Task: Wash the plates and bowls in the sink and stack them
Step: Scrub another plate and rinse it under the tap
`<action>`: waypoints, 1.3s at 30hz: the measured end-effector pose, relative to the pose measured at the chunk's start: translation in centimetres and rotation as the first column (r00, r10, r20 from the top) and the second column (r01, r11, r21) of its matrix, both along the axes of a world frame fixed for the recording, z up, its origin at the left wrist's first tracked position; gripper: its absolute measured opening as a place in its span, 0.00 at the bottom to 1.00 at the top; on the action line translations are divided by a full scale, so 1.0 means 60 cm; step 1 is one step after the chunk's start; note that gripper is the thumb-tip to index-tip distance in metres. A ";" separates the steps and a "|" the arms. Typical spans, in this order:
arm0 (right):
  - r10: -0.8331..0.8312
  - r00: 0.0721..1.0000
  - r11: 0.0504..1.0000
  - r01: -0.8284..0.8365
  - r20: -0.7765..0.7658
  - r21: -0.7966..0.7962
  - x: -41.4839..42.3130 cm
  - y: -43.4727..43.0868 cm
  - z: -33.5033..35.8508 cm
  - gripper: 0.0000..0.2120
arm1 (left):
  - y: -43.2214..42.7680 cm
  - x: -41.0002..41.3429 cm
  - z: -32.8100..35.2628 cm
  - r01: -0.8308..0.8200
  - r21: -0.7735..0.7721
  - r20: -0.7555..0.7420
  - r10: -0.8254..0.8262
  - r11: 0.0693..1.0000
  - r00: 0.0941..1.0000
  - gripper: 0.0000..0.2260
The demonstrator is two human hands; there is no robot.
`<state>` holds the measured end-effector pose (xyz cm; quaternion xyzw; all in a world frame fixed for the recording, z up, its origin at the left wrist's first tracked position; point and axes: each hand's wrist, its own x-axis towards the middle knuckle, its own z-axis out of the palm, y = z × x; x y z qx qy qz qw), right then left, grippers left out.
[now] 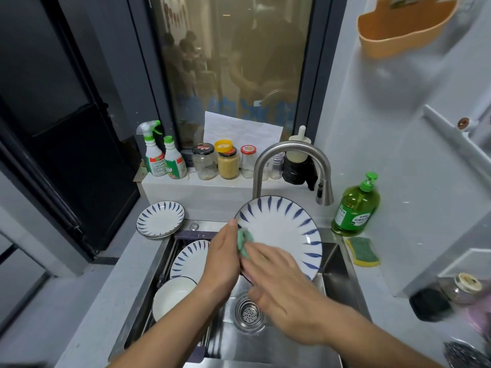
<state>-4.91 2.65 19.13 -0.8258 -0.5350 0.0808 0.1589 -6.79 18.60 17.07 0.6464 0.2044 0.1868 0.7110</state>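
Observation:
Over the steel sink (pixel 336 264) I hold a large white plate with blue leaf marks (pixel 285 229), tilted up towards me. My left hand (pixel 221 264) grips its left rim, thumb on the front. My right hand (pixel 276 288) presses a green cloth (pixel 244 243) against the plate's face; the hand is blurred. In the sink's left part another patterned plate (pixel 190 260) leans on a rack, and a plain white bowl (pixel 172 297) lies below it. A stack of patterned plates (pixel 160 219) rests on the counter at the sink's back left corner.
The curved steel tap (pixel 292 166) arches just behind the held plate. A green soap bottle (pixel 356 205) and a yellow-green sponge (pixel 362 251) sit at the right of the sink. Spray bottles (pixel 162 158) and jars (pixel 228 162) line the sill. The drain (pixel 248 310) shows below my hands.

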 end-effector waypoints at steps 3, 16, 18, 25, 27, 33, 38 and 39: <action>-0.129 0.977 0.990 0.136 0.168 -0.031 0.065 0.018 0.013 0.40 | -0.006 -0.007 -0.003 0.069 0.015 -0.010 -0.068 0.998 0.998 0.18; -0.252 0.957 0.953 0.271 -0.146 0.131 0.056 0.030 -0.003 0.34 | -0.008 -0.003 0.015 0.097 0.089 -0.037 -0.094 0.991 0.995 0.18; -0.106 0.988 0.982 0.121 -0.109 0.147 0.042 0.035 0.007 0.31 | -0.003 0.008 0.019 0.070 0.045 -0.041 -0.068 0.997 0.997 0.19; 0.030 0.997 0.977 -0.014 -0.070 0.213 0.047 -0.054 0.002 0.20 | 0.032 0.021 0.026 -0.049 -0.056 -0.012 0.048 0.997 0.999 0.21; -0.048 0.995 0.996 0.041 0.092 0.076 0.080 -0.078 -0.003 0.20 | 0.032 0.020 0.024 -0.027 -0.057 -0.026 0.025 0.998 0.999 0.24; -0.237 0.955 0.970 0.241 0.180 -0.001 0.138 -0.101 -0.012 0.28 | 0.010 0.020 0.027 0.063 -0.031 -0.151 -0.067 0.998 0.986 0.19; -0.214 0.970 0.941 0.236 -0.115 0.241 0.049 -0.093 -0.051 0.29 | 0.008 0.035 0.032 -0.041 -0.106 -0.221 0.016 0.994 0.975 0.19; -0.233 0.965 0.922 0.258 -0.119 0.287 0.039 -0.085 -0.057 0.30 | 0.005 0.036 0.030 -0.037 -0.124 -0.240 0.007 0.992 0.971 0.19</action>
